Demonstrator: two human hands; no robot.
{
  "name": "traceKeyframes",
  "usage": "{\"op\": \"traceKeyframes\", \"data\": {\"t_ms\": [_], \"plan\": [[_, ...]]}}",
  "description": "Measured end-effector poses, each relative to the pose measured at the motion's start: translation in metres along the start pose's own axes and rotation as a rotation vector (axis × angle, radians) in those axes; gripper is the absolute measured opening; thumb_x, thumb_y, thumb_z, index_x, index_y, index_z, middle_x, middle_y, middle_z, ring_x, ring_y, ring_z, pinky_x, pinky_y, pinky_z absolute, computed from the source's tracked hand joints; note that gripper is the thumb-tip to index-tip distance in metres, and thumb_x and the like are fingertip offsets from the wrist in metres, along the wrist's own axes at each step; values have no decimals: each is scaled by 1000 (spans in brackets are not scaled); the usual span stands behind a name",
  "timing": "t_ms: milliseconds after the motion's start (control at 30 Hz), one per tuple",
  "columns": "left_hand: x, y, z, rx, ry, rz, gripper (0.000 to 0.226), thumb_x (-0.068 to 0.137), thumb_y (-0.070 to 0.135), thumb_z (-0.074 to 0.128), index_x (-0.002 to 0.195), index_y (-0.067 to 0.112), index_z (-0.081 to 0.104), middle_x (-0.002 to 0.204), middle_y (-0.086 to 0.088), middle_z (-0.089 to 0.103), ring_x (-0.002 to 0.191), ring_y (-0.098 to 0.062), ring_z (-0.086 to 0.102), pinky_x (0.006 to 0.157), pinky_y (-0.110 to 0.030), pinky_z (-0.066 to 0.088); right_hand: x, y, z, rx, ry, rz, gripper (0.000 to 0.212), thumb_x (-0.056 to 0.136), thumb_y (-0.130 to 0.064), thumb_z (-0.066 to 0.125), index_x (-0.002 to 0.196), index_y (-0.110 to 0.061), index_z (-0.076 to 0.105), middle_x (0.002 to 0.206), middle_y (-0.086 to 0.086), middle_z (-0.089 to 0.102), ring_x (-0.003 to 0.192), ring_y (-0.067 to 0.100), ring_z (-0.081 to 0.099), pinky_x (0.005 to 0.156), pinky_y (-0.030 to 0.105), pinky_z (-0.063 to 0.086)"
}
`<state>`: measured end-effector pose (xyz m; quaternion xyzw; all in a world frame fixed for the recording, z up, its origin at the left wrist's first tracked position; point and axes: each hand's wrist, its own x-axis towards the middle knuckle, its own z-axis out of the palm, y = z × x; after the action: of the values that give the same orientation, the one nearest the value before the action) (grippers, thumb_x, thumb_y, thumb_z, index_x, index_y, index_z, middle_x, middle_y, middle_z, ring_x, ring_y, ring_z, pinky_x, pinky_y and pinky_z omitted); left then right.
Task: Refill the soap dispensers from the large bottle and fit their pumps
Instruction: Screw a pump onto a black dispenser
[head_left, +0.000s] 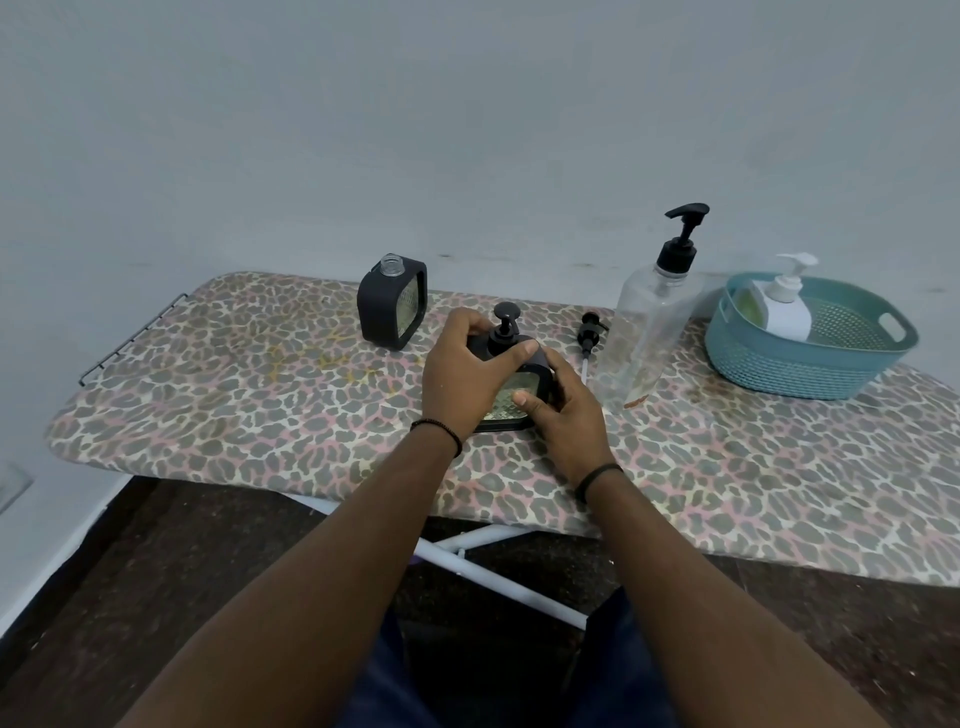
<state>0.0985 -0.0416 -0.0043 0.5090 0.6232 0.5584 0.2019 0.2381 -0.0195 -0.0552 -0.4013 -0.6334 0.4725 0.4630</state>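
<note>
Left hand (460, 371): fingers curled over the top and near shoulder of the near dispenser (511, 387), thumb stretched across its upper face just below the pump; it grips the body.
Right hand (563, 410): cupped round the dispenser's right side, thumb tip pressed on the ribbed front panel; it holds the body too.
Near dispenser: between the two hands, tilted with its front panel facing up, lower edge on the ironing board (260, 405).
Fitted pump (506, 322): black, seated in the dispenser's neck, rising just above the left fingers.
Second dispenser (393, 304): beyond the left hand, slightly to its left, upright, neck open with no pump, apart from both hands.
Loose pump (592, 335): lying on the board just beyond the right hand, its tube pointing toward that hand.
Large bottle (652, 306): clear, upright with a black pump, beyond and right of the right hand, near it, not touching.
Basket (769, 358): teal, well to the right of the right hand, holding a white pump bottle (787, 306).
</note>
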Motion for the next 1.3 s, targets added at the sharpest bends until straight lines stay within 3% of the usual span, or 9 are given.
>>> {"op": "traceKeyframes", "data": {"t_ms": [67, 233, 400, 567, 733, 1000, 1133, 1300], "plan": [[-1, 1, 4, -9, 78, 6, 36, 74, 37, 86, 88, 19, 58, 82, 14, 60, 73, 2, 56, 68, -16, 48, 0, -1, 0, 1, 3, 4, 60, 90, -7, 71, 140, -34, 52, 121, -20, 67, 114, 0, 63, 96, 21, 50], [-2, -5, 7, -73, 135, 43, 29, 75, 34, 83, 90, 14, 68, 94, 2, 69, 89, -14, 67, 82, -37, 57, 0, -1, 0, 15, -1, 5, 61, 90, -4, 70, 141, -30, 51, 122, -19, 66, 114, -1, 62, 94, 18, 50], [-1, -2, 3, -103, 81, 43, 19, 80, 21, 83, 88, 18, 66, 86, 8, 67, 81, -8, 65, 77, -28, 55, 0, -1, 0, 27, -6, -1, 61, 89, -3, 71, 140, -30, 51, 120, -20, 66, 111, -2, 63, 92, 17, 50], [-1, 4, 4, 41, 87, 36, 30, 77, 35, 84, 83, 18, 59, 78, 12, 62, 71, -3, 58, 67, -21, 48, 0, 0, 0, 13, -3, -4, 60, 89, -7, 72, 140, -32, 52, 121, -17, 66, 112, -2, 62, 94, 18, 50], [2, 10, 8, 116, 160, -6, 32, 74, 39, 85, 78, 17, 63, 78, 8, 66, 73, -11, 63, 69, -33, 54, 0, 0, 0, 11, -2, 3, 60, 89, -11, 73, 138, -38, 52, 122, -13, 67, 111, -1, 63, 94, 20, 51], [10, 7, -6, 110, 48, 21, 27, 71, 33, 88, 76, 15, 69, 73, 7, 68, 68, -10, 64, 62, -25, 52, 0, -3, 0, 96, -2, 22, 62, 85, 2, 73, 133, -32, 54, 111, -12, 70, 105, 2, 68, 86, 16, 52], [12, 7, -10, 86, 4, 37, 26, 70, 30, 89, 74, 14, 69, 70, 7, 67, 63, -8, 61, 58, -21, 50, -1, -1, 1, 148, 7, 60, 66, 84, 4, 74, 143, -15, 52, 118, -7, 70, 108, 5, 67, 90, 20, 54], [15, 6, -11, 84, -39, 40, 28, 71, 31, 88, 72, 21, 62, 71, 8, 65, 63, -4, 57, 60, -18, 46, 0, 0, 0, 137, 5, 65, 68, 84, 2, 74, 145, -15, 50, 120, -3, 69, 109, 5, 67, 87, 19, 53]]}}
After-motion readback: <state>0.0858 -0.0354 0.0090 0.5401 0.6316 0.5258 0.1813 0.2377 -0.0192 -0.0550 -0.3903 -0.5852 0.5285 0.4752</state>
